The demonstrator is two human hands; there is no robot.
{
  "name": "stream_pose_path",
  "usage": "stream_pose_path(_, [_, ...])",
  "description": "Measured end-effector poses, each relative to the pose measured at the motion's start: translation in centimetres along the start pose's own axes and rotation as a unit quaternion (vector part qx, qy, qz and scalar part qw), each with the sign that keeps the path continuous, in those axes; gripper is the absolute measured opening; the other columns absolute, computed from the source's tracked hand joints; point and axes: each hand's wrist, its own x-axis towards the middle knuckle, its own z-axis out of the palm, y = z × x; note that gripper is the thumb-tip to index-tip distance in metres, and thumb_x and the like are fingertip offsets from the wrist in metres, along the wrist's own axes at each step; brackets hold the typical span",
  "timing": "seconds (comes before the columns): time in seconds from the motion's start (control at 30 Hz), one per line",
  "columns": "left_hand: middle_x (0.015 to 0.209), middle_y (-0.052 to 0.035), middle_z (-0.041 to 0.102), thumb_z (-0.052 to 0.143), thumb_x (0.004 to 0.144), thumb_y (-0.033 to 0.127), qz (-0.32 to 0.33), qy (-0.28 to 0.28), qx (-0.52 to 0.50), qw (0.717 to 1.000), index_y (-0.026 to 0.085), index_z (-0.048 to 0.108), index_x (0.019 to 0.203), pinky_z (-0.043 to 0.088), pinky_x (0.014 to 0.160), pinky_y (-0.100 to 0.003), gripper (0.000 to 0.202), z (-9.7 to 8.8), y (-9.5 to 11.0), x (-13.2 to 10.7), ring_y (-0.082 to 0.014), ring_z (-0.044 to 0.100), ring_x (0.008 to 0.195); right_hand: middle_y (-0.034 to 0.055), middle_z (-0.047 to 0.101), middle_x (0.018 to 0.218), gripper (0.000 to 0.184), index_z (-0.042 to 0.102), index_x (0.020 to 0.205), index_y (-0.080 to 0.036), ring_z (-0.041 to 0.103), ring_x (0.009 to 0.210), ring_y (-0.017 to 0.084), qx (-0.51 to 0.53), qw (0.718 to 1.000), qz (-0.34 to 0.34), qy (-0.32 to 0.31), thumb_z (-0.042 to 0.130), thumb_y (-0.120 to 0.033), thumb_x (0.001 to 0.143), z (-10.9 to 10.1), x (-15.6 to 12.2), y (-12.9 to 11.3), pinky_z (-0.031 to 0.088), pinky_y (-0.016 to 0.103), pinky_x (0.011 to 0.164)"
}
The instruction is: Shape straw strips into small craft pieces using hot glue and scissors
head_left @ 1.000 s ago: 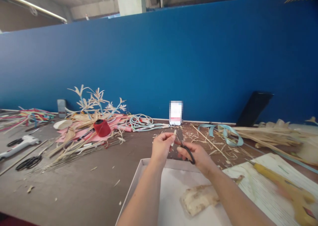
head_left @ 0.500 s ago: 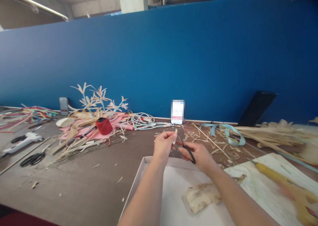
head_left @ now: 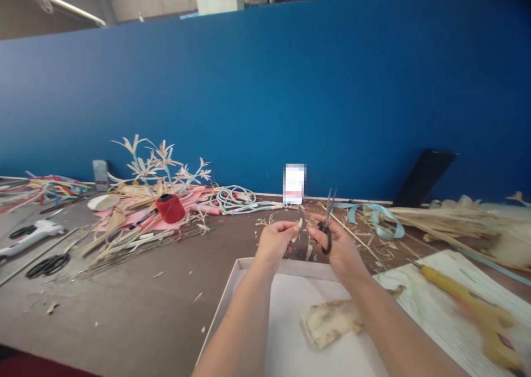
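My left hand pinches a small pale petal-shaped piece between thumb and fingertips. To its right, my right hand has its fingers through the black handles of a pair of scissors, whose blades point up, away from the pale piece. The right thumb and index finger reach toward the piece; whether they touch it I cannot tell. Both hands are above the far edge of a white shallow box. A stained cream-coloured piece lies in the box, partly behind my right forearm.
Pale flowers on blue stems and a red thread spool sit at left. Black-handled scissors and a white glue gun lie further left. A lit phone leans ahead. At right are blue ribbon and a yellow glue gun.
The scissors have moved right, off the pale piece, and turned so their blades point up. My right thumb and index finger are now extended toward the piece. My left hand still pinches it.
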Motion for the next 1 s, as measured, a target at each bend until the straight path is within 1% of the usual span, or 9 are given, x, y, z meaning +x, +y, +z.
stream_pose_path(0.07, [0.061, 0.0009, 0.054, 0.07, 0.063, 0.034, -0.005, -0.03, 0.02, 0.999, 0.013, 0.07, 0.081, 0.032, 0.043, -0.018, 0.028, 0.2, 0.0, -0.1, -0.0054, 0.041, 0.049, 0.0037, 0.064, 0.088, 0.053, 0.059, 0.113, -0.023, 0.054, 0.07, 0.014, 0.021, 1.0, -0.003, -0.001, 0.074, -0.039, 0.064, -0.2, 0.1, 0.1, 0.039, 0.023, 0.054])
stream_pose_path(0.13, [0.061, 0.0012, 0.054, 0.07, 0.062, 0.032, -0.012, -0.051, 0.039, 0.998, 0.013, 0.069, 0.079, 0.032, 0.044, -0.018, 0.025, 0.4, 0.0, -0.3, -0.0049, 0.04, 0.047, 0.0022, 0.063, 0.085, 0.052, 0.059, 0.111, -0.023, 0.053, 0.066, 0.012, 0.027, 1.0, 0.002, 0.001, 0.074, -0.039, 0.064, -0.2, 0.1, 0.1, 0.038, 0.022, 0.053])
stream_pose_path(0.27, [0.059, 0.0022, 0.054, 0.07, 0.061, 0.03, -0.014, -0.061, 0.074, 0.995, 0.014, 0.065, 0.074, 0.032, 0.043, -0.019, 0.021, 0.8, 0.3, -0.6, -0.0048, 0.04, 0.044, -0.0005, 0.06, 0.077, 0.048, 0.061, 0.105, -0.022, 0.052, 0.063, 0.011, 0.023, 1.0, 0.0, 0.012, 0.075, -0.037, 0.061, -0.1, 0.0, -0.3, 0.039, 0.024, 0.056])
stream_pose_path(0.43, [0.054, 0.0031, 0.052, 0.069, 0.061, 0.029, -0.028, -0.083, 0.13, 0.988, 0.014, 0.065, 0.07, 0.029, 0.041, -0.019, 0.018, 1.0, 0.4, -0.8, -0.0053, 0.039, 0.042, -0.0014, 0.058, 0.071, 0.043, 0.061, 0.101, -0.021, 0.047, 0.056, 0.01, -0.003, 0.998, -0.026, 0.056, 0.073, -0.038, 0.063, -0.3, 0.2, -0.4, 0.034, 0.022, 0.05])
stream_pose_path(0.53, [0.054, 0.0024, 0.053, 0.07, 0.06, 0.03, -0.037, -0.081, 0.141, 0.986, 0.014, 0.066, 0.071, 0.029, 0.041, -0.019, 0.02, 0.9, 0.2, -0.8, -0.0055, 0.038, 0.043, -0.0021, 0.057, 0.068, 0.041, 0.061, 0.1, -0.021, 0.046, 0.056, 0.01, -0.007, 0.996, -0.043, 0.077, 0.072, -0.038, 0.064, -0.6, 0.3, -0.2, 0.033, 0.023, 0.05])
stream_pose_path(0.6, [0.058, 0.0002, 0.057, 0.071, 0.061, 0.032, -0.04, -0.081, 0.129, 0.988, 0.014, 0.068, 0.073, 0.031, 0.042, -0.018, 0.022, 0.7, 0.0, -0.7, -0.0065, 0.043, 0.046, -0.0021, 0.057, 0.068, 0.042, 0.061, 0.1, -0.021, 0.046, 0.057, 0.011, -0.007, 0.995, -0.047, 0.083, 0.072, -0.038, 0.064, -0.7, 0.4, -0.1, 0.033, 0.023, 0.051])
stream_pose_path(0.7, [0.074, -0.0055, 0.065, 0.067, 0.066, 0.039, -0.061, -0.08, 0.073, 0.992, 0.014, 0.07, 0.081, 0.034, 0.045, -0.017, 0.029, 0.4, -0.1, -0.5, -0.0075, 0.049, 0.053, -0.0017, 0.057, 0.071, 0.043, 0.061, 0.101, -0.022, 0.049, 0.059, 0.012, 0.008, 0.996, -0.039, 0.075, 0.073, -0.038, 0.063, -0.8, 0.5, -0.1, 0.035, 0.024, 0.052])
stream_pose_path(0.8, [0.086, -0.009, 0.067, 0.063, 0.07, 0.04, -0.091, -0.082, 0.01, 0.992, 0.012, 0.069, 0.089, 0.031, 0.042, -0.015, 0.034, 0.1, -0.1, -0.3, -0.005, 0.047, 0.051, -0.0015, 0.057, 0.075, 0.043, 0.061, 0.101, -0.023, 0.051, 0.062, 0.012, 0.04, 0.997, -0.028, 0.053, 0.074, -0.036, 0.063, -0.7, 0.4, -0.2, 0.036, 0.023, 0.054])
stream_pose_path(1.0, [0.078, -0.0075, 0.065, 0.067, 0.069, 0.029, -0.143, -0.193, -0.092, 0.966, 0.01, 0.067, 0.085, 0.015, 0.036, -0.012, 0.025, 0.4, 0.4, -0.9, 0.0005, 0.032, 0.042, -0.0029, 0.056, 0.066, 0.046, 0.058, 0.106, -0.02, 0.049, 0.053, 0.01, 0.094, 0.996, 0.01, -0.006, 0.073, -0.034, 0.065, -0.1, -0.2, -1.1, 0.037, 0.024, 0.049])
